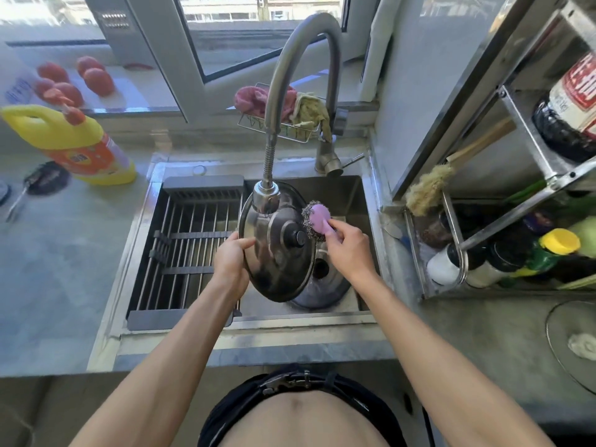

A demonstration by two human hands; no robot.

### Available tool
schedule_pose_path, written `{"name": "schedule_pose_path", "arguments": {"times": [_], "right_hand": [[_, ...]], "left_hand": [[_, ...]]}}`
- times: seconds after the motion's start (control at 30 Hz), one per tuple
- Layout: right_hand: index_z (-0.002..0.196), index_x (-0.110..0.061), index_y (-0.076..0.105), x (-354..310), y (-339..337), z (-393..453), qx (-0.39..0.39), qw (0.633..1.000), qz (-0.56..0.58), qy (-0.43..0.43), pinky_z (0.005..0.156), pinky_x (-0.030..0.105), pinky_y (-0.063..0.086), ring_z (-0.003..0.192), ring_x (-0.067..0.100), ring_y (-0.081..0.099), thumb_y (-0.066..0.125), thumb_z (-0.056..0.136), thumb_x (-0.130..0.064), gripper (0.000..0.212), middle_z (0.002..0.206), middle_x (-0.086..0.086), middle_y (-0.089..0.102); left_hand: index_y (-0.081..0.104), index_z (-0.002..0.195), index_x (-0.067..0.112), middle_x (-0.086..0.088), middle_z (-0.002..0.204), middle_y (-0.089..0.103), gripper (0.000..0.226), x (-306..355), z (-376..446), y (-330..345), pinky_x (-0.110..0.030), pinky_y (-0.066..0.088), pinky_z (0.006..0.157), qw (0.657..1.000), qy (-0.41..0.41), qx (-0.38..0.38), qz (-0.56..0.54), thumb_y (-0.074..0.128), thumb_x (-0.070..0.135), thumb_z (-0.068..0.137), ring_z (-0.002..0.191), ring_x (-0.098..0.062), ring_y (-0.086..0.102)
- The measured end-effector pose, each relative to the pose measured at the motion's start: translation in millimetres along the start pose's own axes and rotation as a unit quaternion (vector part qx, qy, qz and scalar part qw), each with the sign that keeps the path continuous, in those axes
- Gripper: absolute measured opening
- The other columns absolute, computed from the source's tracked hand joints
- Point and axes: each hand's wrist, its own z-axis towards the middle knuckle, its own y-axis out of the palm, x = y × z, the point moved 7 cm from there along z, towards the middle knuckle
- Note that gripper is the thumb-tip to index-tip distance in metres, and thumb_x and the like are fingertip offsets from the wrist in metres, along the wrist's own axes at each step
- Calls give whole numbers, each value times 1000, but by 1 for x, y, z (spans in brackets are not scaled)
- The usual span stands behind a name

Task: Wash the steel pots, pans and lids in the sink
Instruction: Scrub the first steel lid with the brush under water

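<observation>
Steel lid (277, 250), the piece we are washing, is held tilted over the right half of the sink (367, 201), its black knob (298, 238) facing up at us and the faucet head (265, 196) just above its far edge.

Starting from the left, we see a yellow detergent bottle (74, 143) lying on the grey counter (58, 269), with a dark strainer (42, 182) near it and red tomatoes (74, 79) on the window ledge behind. Next comes the sink's left half, covered by a dark drying rack (190, 250) of steel bars.

Our left hand (230, 262) grips the lid's left rim, the thumb lying on its top face and the fingers curled out of sight behind. Under the lid, a second steel piece (325, 285) with a hole in it rests on the sink floor; we cannot tell what it is.

Our right hand (346, 248) pinches the purple handle of a steel-wool scrubber (314, 219), whose wire ball touches the lid's right edge. Behind the faucet (303, 59), a wire basket (280, 127) holds a pink cloth (254, 98) and a yellowish cloth (311, 112).

Further right, a metal shelf rack (529, 146) carries bottles, a brush (429, 188) and a yellow-capped bottle (554, 250). A glass lid (567, 350) lies on the counter at the far right.
</observation>
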Motion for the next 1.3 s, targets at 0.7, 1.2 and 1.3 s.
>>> {"name": "schedule_pose_path", "arguments": {"times": [0.7,1.2,1.3], "right_hand": [[125,-17,68,28,-44,0,40,998,-21,36,61,18,42,75,15,61,54,102,-30,30,79,-2,67],[116,-18,72,47,-31,11,-4,995,-9,99,72,25,47,84,20,67,58,98,-36,29,81,3,73],[113,-17,73,47,-23,25,-23,994,-13,110,75,26,46,89,20,67,59,97,-38,29,85,3,73]], "left_hand": [[62,98,13,-11,111,70,23,-38,15,-10,-48,50,104,960,-145,128,-203,40,9,91,106,-29,67],[61,81,10,-12,88,69,20,5,28,-8,-41,60,81,995,-20,75,-57,51,-1,95,79,-24,68],[66,89,7,-11,86,72,23,28,28,-5,-38,60,82,998,41,38,22,47,-1,99,77,-20,70]]}}
